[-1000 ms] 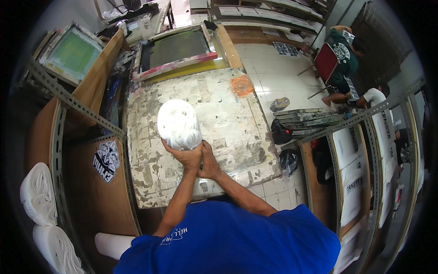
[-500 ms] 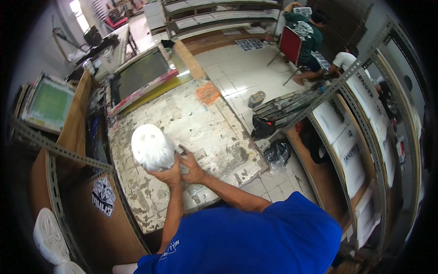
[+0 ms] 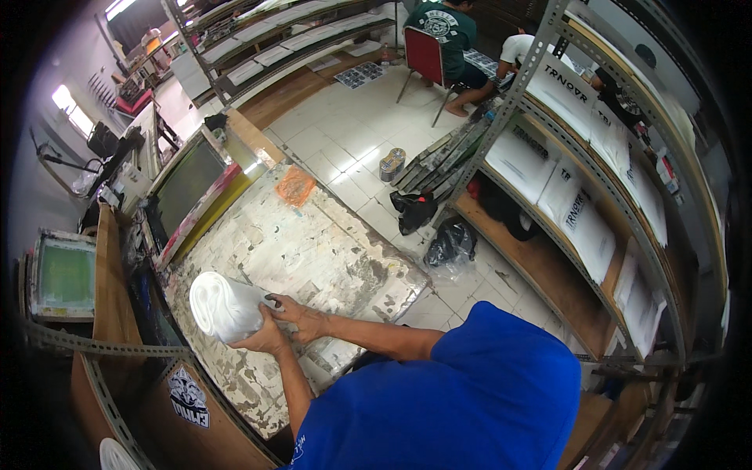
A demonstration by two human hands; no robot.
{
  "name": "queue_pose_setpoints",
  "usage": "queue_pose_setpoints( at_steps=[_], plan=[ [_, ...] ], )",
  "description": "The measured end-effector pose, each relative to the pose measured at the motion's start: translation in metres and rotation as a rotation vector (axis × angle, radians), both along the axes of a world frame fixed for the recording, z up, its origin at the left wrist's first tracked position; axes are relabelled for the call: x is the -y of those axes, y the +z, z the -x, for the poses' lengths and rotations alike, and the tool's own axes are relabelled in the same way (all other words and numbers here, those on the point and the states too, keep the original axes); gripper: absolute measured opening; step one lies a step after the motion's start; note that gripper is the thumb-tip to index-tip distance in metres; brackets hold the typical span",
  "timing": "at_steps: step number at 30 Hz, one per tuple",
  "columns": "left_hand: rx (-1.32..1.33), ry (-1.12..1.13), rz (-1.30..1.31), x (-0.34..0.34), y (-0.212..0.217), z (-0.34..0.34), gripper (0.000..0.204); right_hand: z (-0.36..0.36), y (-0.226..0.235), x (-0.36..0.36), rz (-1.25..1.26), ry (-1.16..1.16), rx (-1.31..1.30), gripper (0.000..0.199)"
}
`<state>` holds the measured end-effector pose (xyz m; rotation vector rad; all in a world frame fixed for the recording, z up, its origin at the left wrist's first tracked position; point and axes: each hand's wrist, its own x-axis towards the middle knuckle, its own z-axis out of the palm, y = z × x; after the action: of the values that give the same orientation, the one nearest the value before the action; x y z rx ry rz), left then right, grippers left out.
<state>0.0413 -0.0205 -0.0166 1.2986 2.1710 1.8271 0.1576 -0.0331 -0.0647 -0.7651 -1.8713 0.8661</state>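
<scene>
A thick roll of white, thin plastic-looking sheet [image 3: 223, 305] is held over the left part of a paint-stained worktable [image 3: 313, 235]. Its coiled end points left. My left hand [image 3: 263, 337] is wrapped around the roll's near, lower side. At the right end of the roll, my right hand [image 3: 300, 319] has its fingers curled against the sheet. Part of its grip is hidden.
Beyond the roll lie a screen-printing frame [image 3: 192, 188] and an orange sheet [image 3: 295, 186]. Metal racks with printed white sheets [image 3: 583, 219] rise at right. A black plastic bag [image 3: 450, 241] and a can [image 3: 392, 164] are on the floor. Two people sit farther back.
The roll has tipped further onto its side, showing its coiled end more plainly. Both hands stay on it. My view has swung, so the room sits differently in the picture.
</scene>
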Motion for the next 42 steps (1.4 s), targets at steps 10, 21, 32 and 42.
queue_pose_setpoints(
  at_steps=[10, 21, 32, 42],
  plan=[
    [0.05, -0.065, -0.073, -0.001, -0.001, 0.004, 0.12, -0.016, 0.011, -0.011, -0.044, 0.005, 0.187, 0.092],
    [-0.005, -0.078, -0.003, 0.006, 0.005, 0.013, 0.107, -0.093, 0.018, -0.105, -0.172, -0.569, 0.137, 0.025],
    [-0.047, -0.225, -0.015, 0.008, -0.009, 0.024, 0.107, -0.151, -0.003, -0.255, -0.054, -0.865, 0.732, 0.032],
    [-0.254, -0.297, 0.112, 0.016, -0.025, 0.044, 0.104, -0.161, 0.017, -0.222, -0.029, -0.598, 0.505, 0.02]
  ],
)
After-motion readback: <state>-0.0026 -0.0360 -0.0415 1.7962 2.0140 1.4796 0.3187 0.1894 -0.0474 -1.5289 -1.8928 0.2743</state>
